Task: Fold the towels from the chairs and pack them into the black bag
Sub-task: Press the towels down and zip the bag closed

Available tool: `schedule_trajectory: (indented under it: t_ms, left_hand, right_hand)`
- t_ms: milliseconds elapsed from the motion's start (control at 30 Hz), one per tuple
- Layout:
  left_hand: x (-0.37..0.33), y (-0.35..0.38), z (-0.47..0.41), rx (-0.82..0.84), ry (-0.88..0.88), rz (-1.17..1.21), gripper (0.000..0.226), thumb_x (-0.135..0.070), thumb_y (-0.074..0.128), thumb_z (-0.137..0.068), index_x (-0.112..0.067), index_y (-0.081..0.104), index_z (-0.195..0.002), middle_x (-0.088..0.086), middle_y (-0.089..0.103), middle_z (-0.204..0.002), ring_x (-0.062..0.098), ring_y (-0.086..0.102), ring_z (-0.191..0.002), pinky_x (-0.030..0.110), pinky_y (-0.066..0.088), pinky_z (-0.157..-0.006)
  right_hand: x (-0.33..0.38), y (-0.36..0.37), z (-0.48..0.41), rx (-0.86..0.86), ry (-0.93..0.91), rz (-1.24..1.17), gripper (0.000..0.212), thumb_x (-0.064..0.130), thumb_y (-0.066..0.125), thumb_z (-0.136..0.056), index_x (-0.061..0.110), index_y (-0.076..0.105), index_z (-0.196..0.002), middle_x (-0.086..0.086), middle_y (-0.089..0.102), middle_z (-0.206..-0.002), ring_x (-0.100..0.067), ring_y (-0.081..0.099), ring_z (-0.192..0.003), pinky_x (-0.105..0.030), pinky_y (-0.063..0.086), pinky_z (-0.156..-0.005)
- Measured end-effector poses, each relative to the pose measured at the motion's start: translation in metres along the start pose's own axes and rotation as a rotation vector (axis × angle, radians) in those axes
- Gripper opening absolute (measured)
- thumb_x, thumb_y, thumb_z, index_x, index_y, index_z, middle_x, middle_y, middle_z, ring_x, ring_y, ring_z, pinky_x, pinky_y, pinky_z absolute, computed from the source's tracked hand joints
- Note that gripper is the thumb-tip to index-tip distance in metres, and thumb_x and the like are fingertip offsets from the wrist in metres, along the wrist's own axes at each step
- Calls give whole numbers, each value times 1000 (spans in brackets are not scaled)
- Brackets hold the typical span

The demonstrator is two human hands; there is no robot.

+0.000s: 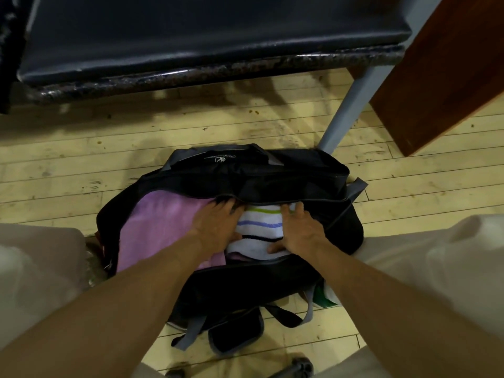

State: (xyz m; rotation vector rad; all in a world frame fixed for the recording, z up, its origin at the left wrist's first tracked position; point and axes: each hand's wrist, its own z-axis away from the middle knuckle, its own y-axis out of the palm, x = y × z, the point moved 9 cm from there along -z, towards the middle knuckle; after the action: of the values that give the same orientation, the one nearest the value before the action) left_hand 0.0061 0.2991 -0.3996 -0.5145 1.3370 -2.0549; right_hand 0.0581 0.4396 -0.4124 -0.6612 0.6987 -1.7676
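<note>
Pale wooden floorboards (81, 165), scuffed and spotted, run across the whole view. On them, in the middle, lies the black bag (286, 175) with its top open. A pink towel (158, 225) fills the left part of the opening, and a white striped towel (259, 225), with green, purple and black bands, sits in the right part, overlapping the pink one.

The left hand (215, 227) lies flat where the two towels meet, its fingers stretched forward and slipped partly under the far flap of the bag. The right hand (302, 233) is spread over the right end of the striped towel, fingers pointing to the far edge and thumb resting on the near edge. Both hands press down with fingers extended and grip nothing.

Grey straps (191, 331) trail from the near side of the bag onto the floor. A green and white thing (326, 296), too hidden to tell what it is, peeks out by the bag's near right corner. Light trouser knees (436, 255) frame the bag on both sides.

Beyond the bag stands a chair with a worn dark seat (191, 36), and its grey leg (346, 105) comes down just beside the bag's far right corner. A brown wooden panel (441, 77) fills the upper right.
</note>
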Motion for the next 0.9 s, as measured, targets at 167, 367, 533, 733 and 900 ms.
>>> schedule_trajectory:
  t_ms: [167, 367, 533, 733, 900]
  left_hand:
    - [-18, -23, 5, -54, -14, -67, 71, -42, 65, -81, -14, 39, -140, 10, 47, -137, 25, 49, -122, 34, 37, -99]
    - [-59, -79, 7, -335, 268, -153, 37, -18, 72, -58, -13, 67, -95, 6, 61, -97, 24, 59, -89, 31, 38, -80]
    - [-61, -52, -25, 27, 115, 98, 78, -50, 43, -94, -16, 4, -153, 0, -9, -161, 19, -9, -147, 38, 3, -119]
    - [-56, -10, -42, 43, 55, 119, 80, -48, 44, -96, -18, -4, -153, -2, -12, -160, 16, -9, -148, 37, 1, -118]
    - [-51, -7, -55, 143, 59, 288, 84, -43, 53, -93, -19, -1, -153, -4, -12, -160, 16, -13, -147, 38, -4, -117]
  right_hand:
    - [-10, 0, 9, 24, -21, -51, 119, 67, 72, -68, 25, 2, -154, -17, 10, -157, -37, 29, -138, -46, 27, -112]
    - [-37, -51, 26, -178, -118, -190, 42, 39, 57, -92, 20, 58, -130, -16, 59, -128, -36, 54, -118, -40, 46, -95]
    - [-125, -63, 26, -472, 211, -451, 23, 21, 55, -86, 0, 63, -90, -22, 61, -99, -38, 56, -98, -40, 47, -81]
    - [-163, -23, 2, -347, 405, -772, 49, 26, 52, -97, -5, 40, -133, -25, 43, -133, -41, 41, -125, -40, 35, -100]
    - [-106, -64, 10, -595, 118, -265, 29, 28, 55, -92, 3, 55, -107, -17, 52, -115, -36, 49, -109, -46, 41, -90]
